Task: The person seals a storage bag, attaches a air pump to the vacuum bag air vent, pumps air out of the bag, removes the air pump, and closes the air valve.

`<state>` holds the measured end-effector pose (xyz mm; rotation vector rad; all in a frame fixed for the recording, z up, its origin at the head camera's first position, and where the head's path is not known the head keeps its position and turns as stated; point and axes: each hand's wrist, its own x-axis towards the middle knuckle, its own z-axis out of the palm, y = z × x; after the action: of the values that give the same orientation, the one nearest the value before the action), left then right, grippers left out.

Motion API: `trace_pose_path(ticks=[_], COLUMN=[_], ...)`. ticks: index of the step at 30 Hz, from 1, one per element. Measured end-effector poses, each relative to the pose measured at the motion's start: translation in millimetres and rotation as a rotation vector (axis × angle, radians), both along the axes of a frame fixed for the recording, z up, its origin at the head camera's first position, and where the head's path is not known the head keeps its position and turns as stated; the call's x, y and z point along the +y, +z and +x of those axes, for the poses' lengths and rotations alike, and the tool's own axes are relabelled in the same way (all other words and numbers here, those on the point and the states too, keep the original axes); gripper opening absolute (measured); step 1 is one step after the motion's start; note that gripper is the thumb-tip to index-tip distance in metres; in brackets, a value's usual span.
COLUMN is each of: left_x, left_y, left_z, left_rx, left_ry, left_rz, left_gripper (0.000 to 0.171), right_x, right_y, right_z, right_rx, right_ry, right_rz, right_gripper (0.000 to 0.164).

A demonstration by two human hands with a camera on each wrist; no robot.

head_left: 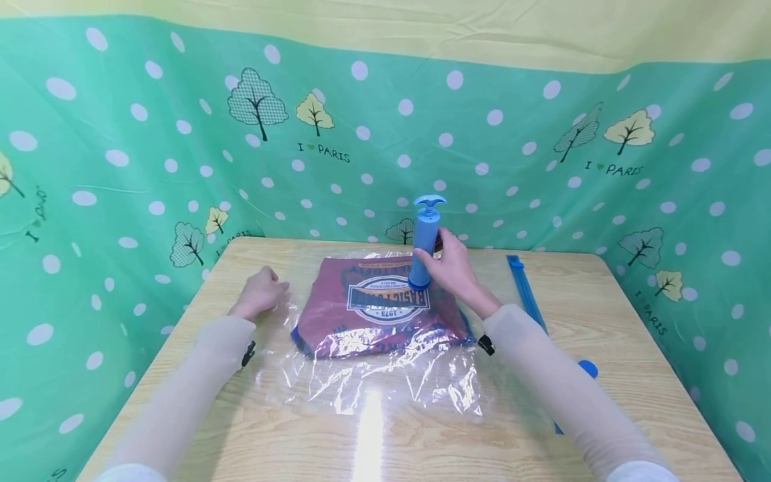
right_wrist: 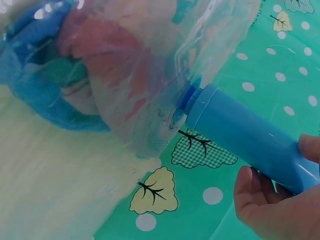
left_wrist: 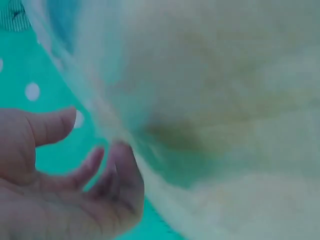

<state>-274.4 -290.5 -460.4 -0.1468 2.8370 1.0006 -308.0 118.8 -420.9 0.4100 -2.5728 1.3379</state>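
Note:
A clear plastic vacuum bag point(head_left: 361, 388) lies flat on the table with a folded maroon garment point(head_left: 325, 294) inside, its printed logo upside down in the head view. My right hand point(head_left: 454, 268) grips the barrel of a blue hand pump point(head_left: 426, 234) that stands nearly upright over the bag, T-handle on top. In the right wrist view, the pump's nozzle end meets a blue valve point(right_wrist: 190, 97) on the bag. Beside the bag's left edge is my left hand point(head_left: 262, 292); in the left wrist view its fingers point(left_wrist: 125, 170) are loosely bent, thumb apart, fingertips at the plastic's edge.
To the right of the bag lies a long blue strip point(head_left: 525, 288), partly under the right sleeve. A round blue piece point(head_left: 587, 368) shows just beyond that forearm. A green dotted curtain point(head_left: 361, 167) hangs around the wooden table point(head_left: 289, 442).

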Motion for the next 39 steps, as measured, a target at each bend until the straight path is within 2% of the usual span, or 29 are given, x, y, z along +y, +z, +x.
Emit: trace_pose_path(ticks=[2, 3, 5, 9, 11, 14, 17, 19, 25, 33, 39], left_x=[14, 24, 48, 109, 140, 174, 196, 207, 231, 236, 235], left_y=[5.9, 9.2, 14.3, 21.1, 20.6, 16.4, 7.6, 1.4, -8.6, -7.5, -3.0], left_z=[-0.6, -1.5, -5.0, -15.7, -23.0, -35.1, -46.6, -52.7, -61.6, -63.4, -60.3], left_rx=[0.084, 0.12, 0.183, 0.223, 0.23, 0.251, 0.267, 0.271, 0.319, 0.297, 0.26], left_ry=[0.003, 0.001, -0.045, -0.222, -0.307, -0.371, -0.413, -0.442, -0.505, -0.511, -0.514], left_rz=[-0.045, -0.037, -0.022, 0.063, 0.083, 0.096, 0.104, 0.129, 0.209, 0.239, 0.235], left_gripper=[0.047, 0.05, 0.052, 0.054, 0.057, 0.064, 0.067, 0.065, 0.061, 0.059, 0.056], right_x=[-1, -1, -1, 0, 1, 2, 0, 0, 3, 6, 10], right_y=[-0.2, -0.2, 0.2, 2.5, 4.8, 7.6, 8.2, 7.3, 5.6, 11.6, 28.4], right_z=[-0.5, -0.8, -1.1, -2.2, -2.5, -3.6, -3.8, -3.6, -3.5, -5.1, -6.7], right_rx=[-0.001, -0.003, -0.012, -0.024, -0.023, -0.018, -0.02, -0.02, -0.003, 0.038, 0.061], right_ry=[0.001, 0.002, 0.004, -0.016, -0.026, -0.016, -0.003, -0.002, -0.007, 0.012, 0.073], right_rz=[0.002, 0.006, 0.009, 0.007, 0.003, 0.007, 0.013, 0.018, 0.028, 0.03, -0.083], right_gripper=[0.053, 0.054, 0.054, 0.055, 0.054, 0.055, 0.055, 0.055, 0.058, 0.065, 0.073])
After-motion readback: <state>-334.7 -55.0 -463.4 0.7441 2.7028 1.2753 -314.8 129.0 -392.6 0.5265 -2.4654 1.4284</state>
